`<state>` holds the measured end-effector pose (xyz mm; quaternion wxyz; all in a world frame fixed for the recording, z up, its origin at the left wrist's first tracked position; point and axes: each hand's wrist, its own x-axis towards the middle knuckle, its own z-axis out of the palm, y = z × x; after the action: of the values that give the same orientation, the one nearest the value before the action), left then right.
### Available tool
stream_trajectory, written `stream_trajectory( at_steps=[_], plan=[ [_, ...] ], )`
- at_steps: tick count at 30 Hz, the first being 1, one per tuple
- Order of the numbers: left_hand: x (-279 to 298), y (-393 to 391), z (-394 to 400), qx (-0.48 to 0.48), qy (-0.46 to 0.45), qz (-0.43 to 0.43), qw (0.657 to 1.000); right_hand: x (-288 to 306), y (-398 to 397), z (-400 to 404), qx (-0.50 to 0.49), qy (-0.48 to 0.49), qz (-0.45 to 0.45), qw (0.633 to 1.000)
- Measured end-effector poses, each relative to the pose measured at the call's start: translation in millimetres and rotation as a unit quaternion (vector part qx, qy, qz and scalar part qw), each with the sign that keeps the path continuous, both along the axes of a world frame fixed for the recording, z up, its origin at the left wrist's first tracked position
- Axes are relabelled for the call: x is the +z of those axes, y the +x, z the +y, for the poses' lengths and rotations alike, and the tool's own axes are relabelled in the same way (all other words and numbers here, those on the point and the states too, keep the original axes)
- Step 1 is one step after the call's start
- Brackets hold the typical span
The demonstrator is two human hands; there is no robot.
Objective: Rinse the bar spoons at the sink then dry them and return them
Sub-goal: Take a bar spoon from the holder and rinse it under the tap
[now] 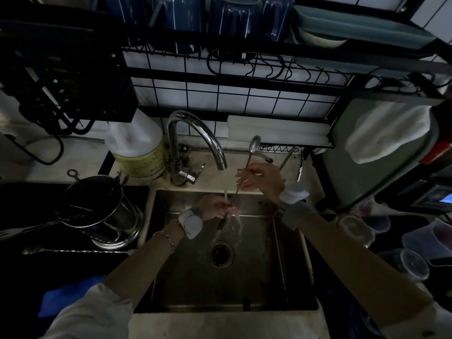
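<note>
The steel sink [281, 265] takes up the middle of the counter, its drain [222, 255] just below the falling water. Above its back edge hangs a black wire rack [220, 77] loaded with dark glassware. At the sink's left edge a steel canister [97, 209] stands tilted with utensils in it, and behind that, by the back left corner, is a white jug [139, 148]. The curved faucet [195, 140] rises from the sink's back rim and runs a stream into the basin. A second long spoon [73, 251] lies flat on the dark mat to the left of the sink. Over the basin the bar spoon [252, 152] is held steeply, bowl up. The right hand [261, 177] pinches its upper stem, while the left hand [217, 206] is curled around the lower stem under the stream.
</note>
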<state>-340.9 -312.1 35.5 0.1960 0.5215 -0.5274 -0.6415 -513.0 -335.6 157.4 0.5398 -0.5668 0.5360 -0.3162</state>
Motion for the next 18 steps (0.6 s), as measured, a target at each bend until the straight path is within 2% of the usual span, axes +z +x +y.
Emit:
stream_trajectory(
  at_steps=[7,10,13,18],
  plan=[
    [2,4,3,0.011,0.003,0.009,1.000,-12,7,6,0.019,0.003,0.024,1.000],
    [7,5,3,0.030,-0.003,0.039,0.999,-21,9,9,0.045,-0.029,0.073,0.996],
    [13,8,5,0.032,-0.013,0.053,0.998,-28,11,12,0.081,-0.086,0.161,0.980],
    [12,14,11,0.040,-0.037,0.026,0.998,-29,19,17,0.079,-0.108,0.175,0.975]
  ],
)
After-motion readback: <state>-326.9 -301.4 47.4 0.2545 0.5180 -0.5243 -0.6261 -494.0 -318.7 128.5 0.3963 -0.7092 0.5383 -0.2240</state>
